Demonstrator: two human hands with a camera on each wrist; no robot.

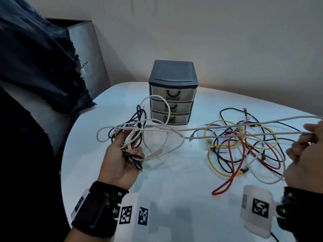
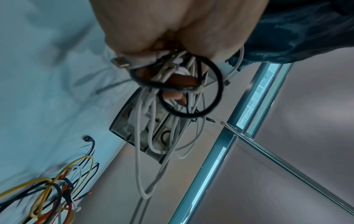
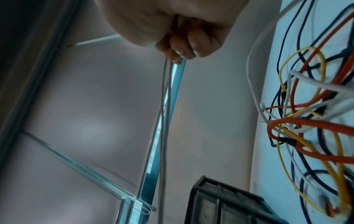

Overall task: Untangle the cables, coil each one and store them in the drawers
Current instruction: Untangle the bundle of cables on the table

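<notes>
**Drawing the white cable out of the bundle: untangling, not yet coiling**

Starting at my left grip (image 1: pixel 122 154): its fingers are curled round a bunched handful of white and black cables (image 1: pixel 130 145), held above the white bench (image 1: pixel 174 189). The left wrist view shows that the bundle is a mess of loops, with a metal plug end (image 2: pixel 120 63) poking out beside the palm and white strands hanging below it.

Beyond that grip, toward the wall, stands the dark-topped plastic three-drawer unit (image 1: pixel 172 91). All three drawers look closed, so I judge that nothing can go in yet.

From the left grip two runs of long white cable (image 1: pixel 227 127) stretch taut across to my right grip (image 1: pixel 304 151), which is pinched on them; the right wrist view shows both strands leaving the closed fingers (image 3: pixel 184 50). Under that span and just short of the right grip lies the loose tangle of yellow, red, dark blue and white cables (image 1: pixel 244 145), still knotted together on the bench.

I read this as the untangling step. Next, I think the white cable has to slide free of the left bundle without tightening the loops, then be coiled.
</notes>
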